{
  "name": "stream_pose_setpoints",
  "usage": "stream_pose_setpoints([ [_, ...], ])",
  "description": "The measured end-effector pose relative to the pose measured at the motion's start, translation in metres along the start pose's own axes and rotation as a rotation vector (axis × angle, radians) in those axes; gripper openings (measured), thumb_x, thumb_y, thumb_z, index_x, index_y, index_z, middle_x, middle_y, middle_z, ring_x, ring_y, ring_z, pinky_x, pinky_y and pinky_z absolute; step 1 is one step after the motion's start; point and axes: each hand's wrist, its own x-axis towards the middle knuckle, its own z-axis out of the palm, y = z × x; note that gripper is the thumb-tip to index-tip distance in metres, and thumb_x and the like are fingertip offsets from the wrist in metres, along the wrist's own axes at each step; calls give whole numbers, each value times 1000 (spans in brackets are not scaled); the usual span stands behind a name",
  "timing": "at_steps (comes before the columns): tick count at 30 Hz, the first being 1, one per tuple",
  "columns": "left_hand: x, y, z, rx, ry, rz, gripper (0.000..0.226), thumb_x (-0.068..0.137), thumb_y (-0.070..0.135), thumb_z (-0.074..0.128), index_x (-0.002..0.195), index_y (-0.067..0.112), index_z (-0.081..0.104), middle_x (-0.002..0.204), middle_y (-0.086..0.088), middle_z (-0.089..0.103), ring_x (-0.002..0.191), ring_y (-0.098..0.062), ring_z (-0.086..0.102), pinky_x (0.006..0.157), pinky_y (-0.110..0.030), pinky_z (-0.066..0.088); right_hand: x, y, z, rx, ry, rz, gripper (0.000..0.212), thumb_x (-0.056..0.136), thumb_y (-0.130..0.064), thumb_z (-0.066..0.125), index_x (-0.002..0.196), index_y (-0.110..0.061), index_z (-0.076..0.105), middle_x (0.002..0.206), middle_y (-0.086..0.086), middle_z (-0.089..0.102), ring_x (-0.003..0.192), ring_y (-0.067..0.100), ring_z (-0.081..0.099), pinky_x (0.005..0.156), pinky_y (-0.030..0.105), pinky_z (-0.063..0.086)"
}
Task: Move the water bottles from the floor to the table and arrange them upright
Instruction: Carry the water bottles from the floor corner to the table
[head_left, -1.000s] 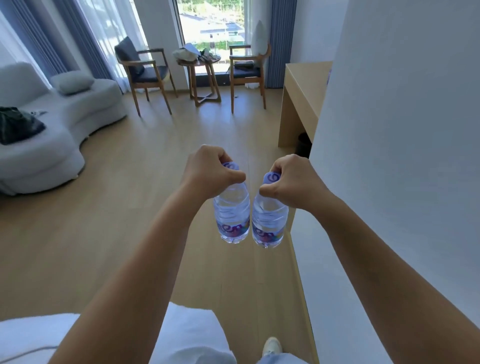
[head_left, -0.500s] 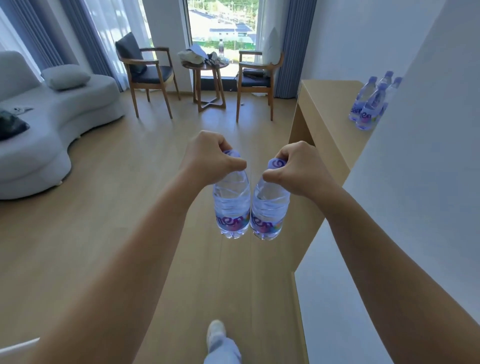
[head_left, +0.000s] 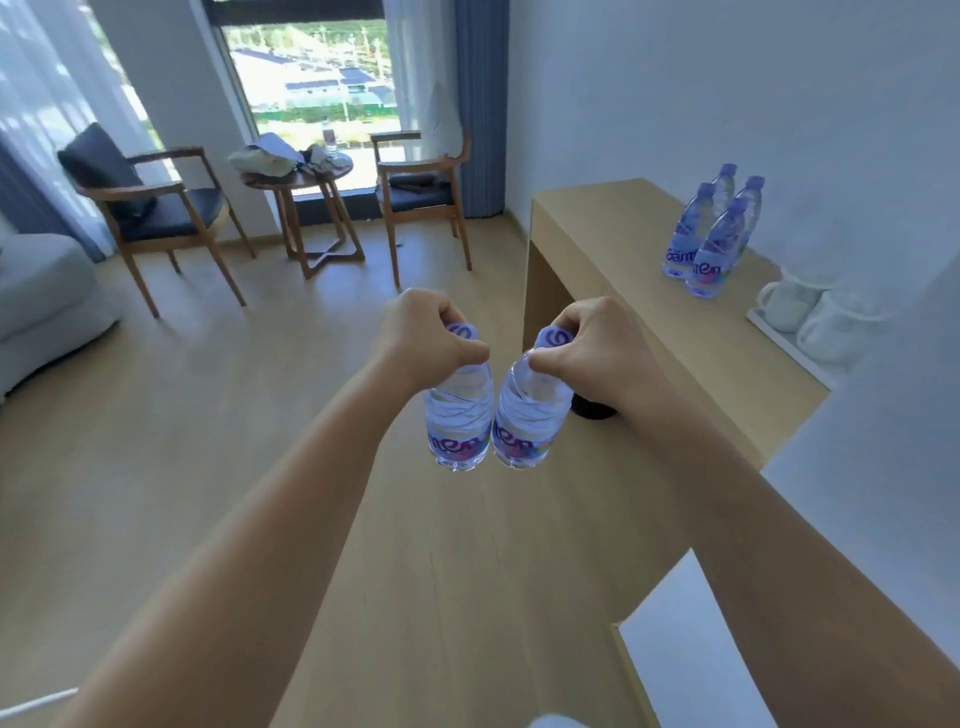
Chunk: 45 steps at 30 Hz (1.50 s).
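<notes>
My left hand (head_left: 423, 340) grips the neck of a clear water bottle (head_left: 460, 423) with a purple cap and label. My right hand (head_left: 597, 343) grips the neck of a second, matching bottle (head_left: 527, 423). Both bottles hang upright side by side in the air above the wooden floor, close to touching. The light wooden table (head_left: 623, 244) stands to the right against the white wall. Several matching bottles (head_left: 709, 239) stand upright in a cluster on its far right part.
A white tray with two white mugs (head_left: 810, 317) sits on the table near the bottle cluster. A dark bin (head_left: 595, 408) shows under the table. Two wooden armchairs (head_left: 156, 208) and a small round table (head_left: 306, 182) stand by the window. A white sofa (head_left: 41, 291) is at left.
I have walked forward with both bottles. The table and its bottles are nearer and more fully in view, and the mugs have appeared. My grip on both bottles is unchanged.
</notes>
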Motion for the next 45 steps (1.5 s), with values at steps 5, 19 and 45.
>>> stream_pose_setpoints([
  [5, 65, -5, 19, -34, -36, 40, 20, 61, 15, 78, 70, 4, 63, 60, 5, 51, 55, -7, 45, 47, -19, 38, 52, 12, 0, -16, 88, 68, 22, 65, -17, 69, 75, 2, 64, 65, 5, 52, 60, 16, 46, 54, 26, 38],
  [19, 251, 50, 125, -72, -237, 170, 22, 58, 15, 79, 67, 6, 61, 61, 5, 52, 54, -6, 44, 46, -19, 37, 201, 98, -42, -88, 176, 223, 24, 66, -16, 69, 73, 6, 61, 61, 7, 48, 57, 17, 42, 52, 27, 33],
  [45, 609, 136, 301, -27, -617, 464, 21, 62, 15, 75, 72, 12, 58, 65, 6, 51, 56, -8, 45, 47, -21, 34, 513, 241, -81, -239, 370, 493, 47, 67, -11, 66, 52, -16, 22, 53, 0, 18, 51, 15, 17, 47, 28, 14],
])
